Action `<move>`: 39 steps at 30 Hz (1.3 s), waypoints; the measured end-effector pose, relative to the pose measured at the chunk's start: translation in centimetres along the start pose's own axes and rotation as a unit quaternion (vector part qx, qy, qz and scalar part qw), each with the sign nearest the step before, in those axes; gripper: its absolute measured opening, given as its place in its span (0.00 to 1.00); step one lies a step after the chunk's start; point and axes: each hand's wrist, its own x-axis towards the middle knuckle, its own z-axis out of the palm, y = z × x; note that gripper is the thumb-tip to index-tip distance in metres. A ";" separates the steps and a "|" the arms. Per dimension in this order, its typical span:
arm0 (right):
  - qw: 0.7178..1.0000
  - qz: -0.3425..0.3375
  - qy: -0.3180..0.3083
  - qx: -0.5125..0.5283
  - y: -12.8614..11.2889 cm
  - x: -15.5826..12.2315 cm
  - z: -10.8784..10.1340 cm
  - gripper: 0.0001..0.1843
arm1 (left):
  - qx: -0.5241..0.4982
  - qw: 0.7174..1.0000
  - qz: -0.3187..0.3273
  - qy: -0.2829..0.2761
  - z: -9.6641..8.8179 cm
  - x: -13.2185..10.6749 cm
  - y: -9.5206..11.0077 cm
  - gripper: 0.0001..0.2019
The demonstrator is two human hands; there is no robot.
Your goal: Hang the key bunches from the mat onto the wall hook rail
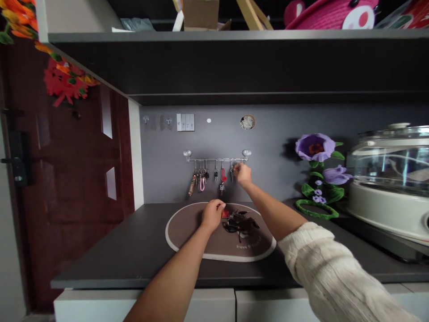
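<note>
Key pile (240, 222) lies mid-mat on the oval mat (187, 237), centre-back of the worktop (134, 250). Left hand (212, 213) rests on the pile's left side, fingers curled together, pinching at a red tag. Right hand (242, 173) is up at the right end of the wall rail (214, 159), fingertips bunched; can't tell if they grip a key. Hanging keys (201, 181) fill the rail's left & mid. Best, I'd say: lift one bunch at a time, seat the ring fully on a free hook w/o knocking neighbours.

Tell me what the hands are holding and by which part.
The right hand is at the key rail, fingers at its right end; whether it grips a key cannot be told. The left hand touches the key pile; grip unclear.
</note>
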 end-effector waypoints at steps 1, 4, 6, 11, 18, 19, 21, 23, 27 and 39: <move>1.000 0.011 0.002 0.002 0.2 -0.1 0.1 0.11 | -0.001 1.000 -0.001 -0.001 0.0 0.0 0.0 0.09; 0.999 0.042 0.009 0.015 0.3 -0.4 0.1 0.10 | -0.004 1.000 -0.001 -0.004 -0.2 0.0 0.1 0.09; 0.998 0.046 0.013 0.030 0.2 -0.8 0.0 0.10 | -0.009 1.000 -0.001 -0.006 -0.3 0.0 0.3 0.09; 0.996 0.045 -0.030 0.075 -0.1 -2.9 -0.8 0.07 | -0.027 1.000 0.005 -0.011 -0.8 -0.2 0.7 0.08; 0.978 0.025 -0.159 0.129 0.2 -8.8 -2.5 0.08 | -0.046 0.998 0.009 -0.050 -1.7 -1.2 1.5 0.08; 0.976 0.021 -0.173 0.133 0.3 -9.7 -2.8 0.09 | -0.048 0.997 0.009 -0.056 -1.9 -1.3 1.7 0.08; 0.970 0.013 -0.198 0.140 0.3 -11.2 -3.6 0.09 | -0.050 0.996 0.010 -0.075 -2.3 -1.7 2.1 0.08; 0.964 0.008 -0.226 0.143 0.3 -12.5 -4.3 0.10 | -0.049 0.993 0.017 -0.104 -2.8 -1.9 2.5 0.09; 0.958 0.001 -0.266 0.106 0.2 -14.2 -5.4 0.09 | -0.028 0.981 0.047 -0.186 -3.5 -2.1 2.6 0.12; 0.959 -0.056 -0.267 -0.074 0.0 -15.0 -5.5 0.07 | 0.083 0.964 0.135 -0.215 -4.0 -2.0 2.3 0.08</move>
